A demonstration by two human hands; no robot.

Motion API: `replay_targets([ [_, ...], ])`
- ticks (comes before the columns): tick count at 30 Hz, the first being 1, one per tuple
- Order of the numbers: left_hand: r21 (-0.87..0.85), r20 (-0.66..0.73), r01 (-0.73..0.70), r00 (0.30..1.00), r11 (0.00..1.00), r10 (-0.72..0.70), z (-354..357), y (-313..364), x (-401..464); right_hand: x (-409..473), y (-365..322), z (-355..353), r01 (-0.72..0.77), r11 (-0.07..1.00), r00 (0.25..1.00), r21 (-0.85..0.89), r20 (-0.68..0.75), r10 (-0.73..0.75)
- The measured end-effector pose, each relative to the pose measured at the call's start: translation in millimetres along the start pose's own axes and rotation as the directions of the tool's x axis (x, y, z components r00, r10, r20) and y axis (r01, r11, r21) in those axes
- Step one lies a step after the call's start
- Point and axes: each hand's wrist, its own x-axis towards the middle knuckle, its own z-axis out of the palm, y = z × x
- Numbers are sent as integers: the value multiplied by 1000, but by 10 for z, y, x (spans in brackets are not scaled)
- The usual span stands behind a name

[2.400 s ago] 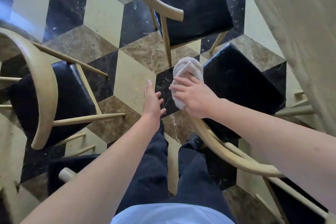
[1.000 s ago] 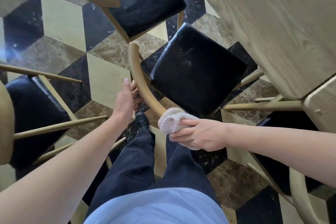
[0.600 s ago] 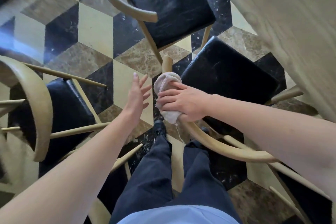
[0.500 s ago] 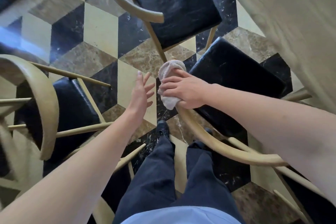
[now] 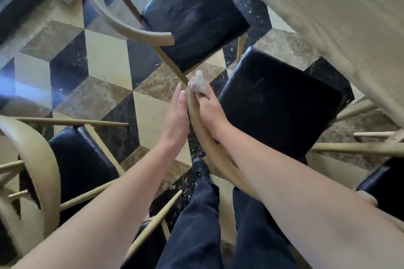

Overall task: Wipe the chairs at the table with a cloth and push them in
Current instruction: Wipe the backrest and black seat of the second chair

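The right hand (image 5: 206,105) clamped the cloth (image 5: 197,85) on the chair's backrest (image 5: 207,137); the left hand (image 5: 177,111), fingers straight, lay flat beside it.

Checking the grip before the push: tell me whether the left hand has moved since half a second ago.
Yes. The left hand has closed rightward onto the chair's curved backrest, opposite the right hand with the cloth.

Person, seen from above: bare forearms, left hand (image 5: 178,113) and right hand (image 5: 209,111) ungloved, dark navy trousers (image 5: 196,225), black shoe (image 5: 200,167), no sleeves in view.
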Motion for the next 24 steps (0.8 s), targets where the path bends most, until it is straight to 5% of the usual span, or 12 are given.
replay_targets([
  [3, 253, 76, -171, 985, 952, 156, 140, -76, 202, 61, 106, -112, -103, 986, 994, 133, 45, 98],
  [12, 616, 73, -230, 969, 753, 235, 369, -155, 745, 375, 684, -94, -107, 978, 982, 178, 174, 76],
  [17, 768, 31, -211, 956, 605, 293, 458, -209, 878, 493, 1155, -135, 27, 1000, 983, -10, 182, -25],
  [24, 781, -31, -191, 939, 594, 343, 463, -280, 922, 889, 1861, -286, -17, 966, 992, -258, 117, 49],
])
